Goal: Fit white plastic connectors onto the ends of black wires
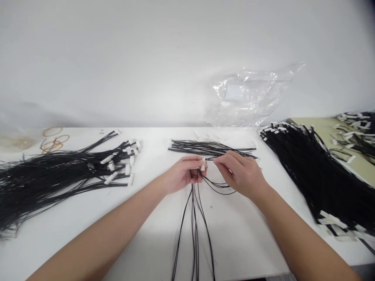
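Between thumb and fingers, my left hand (187,171) grips a small white connector (203,164). Several thin black wires (193,218) hang from it toward the table's front edge, and a few more loop out to the right. Just right of the connector, my right hand (241,171) pinches a thin black wire (210,159) whose end points at the connector; whether it has entered cannot be seen. Behind both hands lies a row of loose black wires (202,146). Small, pale pieces (208,136) sit behind that row.
At left lies a pile of black wires with white connectors (58,175). Tan rubber bands (54,144) lie behind it. A thick bundle of black wires (310,168) spreads at right, with more harnesses (357,125) beyond. A clear plastic bag (249,97) rests against the white wall.
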The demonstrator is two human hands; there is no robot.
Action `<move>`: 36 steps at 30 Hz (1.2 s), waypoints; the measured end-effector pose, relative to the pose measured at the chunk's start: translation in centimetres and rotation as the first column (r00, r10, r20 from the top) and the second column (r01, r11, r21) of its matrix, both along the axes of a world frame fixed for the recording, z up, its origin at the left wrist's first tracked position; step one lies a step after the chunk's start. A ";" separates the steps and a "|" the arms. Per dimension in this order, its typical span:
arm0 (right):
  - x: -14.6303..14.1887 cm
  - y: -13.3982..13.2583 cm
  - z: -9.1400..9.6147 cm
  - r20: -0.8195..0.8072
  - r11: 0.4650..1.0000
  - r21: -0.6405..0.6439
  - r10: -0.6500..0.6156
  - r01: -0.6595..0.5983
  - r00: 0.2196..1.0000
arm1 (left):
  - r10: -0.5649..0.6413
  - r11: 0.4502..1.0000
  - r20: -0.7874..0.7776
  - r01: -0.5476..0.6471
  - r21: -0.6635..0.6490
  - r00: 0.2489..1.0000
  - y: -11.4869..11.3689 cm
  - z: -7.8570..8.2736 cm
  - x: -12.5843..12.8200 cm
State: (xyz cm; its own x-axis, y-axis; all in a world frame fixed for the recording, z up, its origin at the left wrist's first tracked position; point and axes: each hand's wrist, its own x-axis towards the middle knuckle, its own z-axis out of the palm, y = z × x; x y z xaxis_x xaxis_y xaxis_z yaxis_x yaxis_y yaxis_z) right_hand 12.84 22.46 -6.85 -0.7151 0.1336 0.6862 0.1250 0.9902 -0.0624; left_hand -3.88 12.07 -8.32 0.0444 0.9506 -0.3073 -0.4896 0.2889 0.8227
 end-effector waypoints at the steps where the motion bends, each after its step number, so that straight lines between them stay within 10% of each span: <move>1: 0.0 0.0 0.0 0.002 1.000 -0.001 -0.004 0.004 1.000 | 0.005 1.000 -0.003 -0.005 -0.003 1.000 0.0 0.0 0.0; 19: -0.3 0.1 -0.1 0.024 0.993 0.112 -0.043 0.041 0.999 | 0.025 1.000 0.009 -0.025 0.003 1.000 0.0 -0.2 0.0; 29: 0.2 0.1 0.1 -0.169 0.985 -0.173 -0.027 -0.003 0.985 | 0.026 1.000 0.019 -0.026 0.014 0.999 0.0 0.0 -0.1; 36: 0.0 0.1 0.0 -0.039 0.998 -0.068 0.002 -0.005 0.999 | -0.003 1.000 0.024 0.002 0.013 1.000 0.0 0.0 -0.3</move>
State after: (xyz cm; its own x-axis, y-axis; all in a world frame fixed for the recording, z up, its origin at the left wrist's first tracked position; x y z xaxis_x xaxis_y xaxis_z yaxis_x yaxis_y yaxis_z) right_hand 12.88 22.52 -6.89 -0.6883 0.1786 0.7031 0.1177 0.9839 -0.1347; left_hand -4.16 12.06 -8.35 0.0539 0.9544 -0.2936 -0.5084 0.2793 0.8146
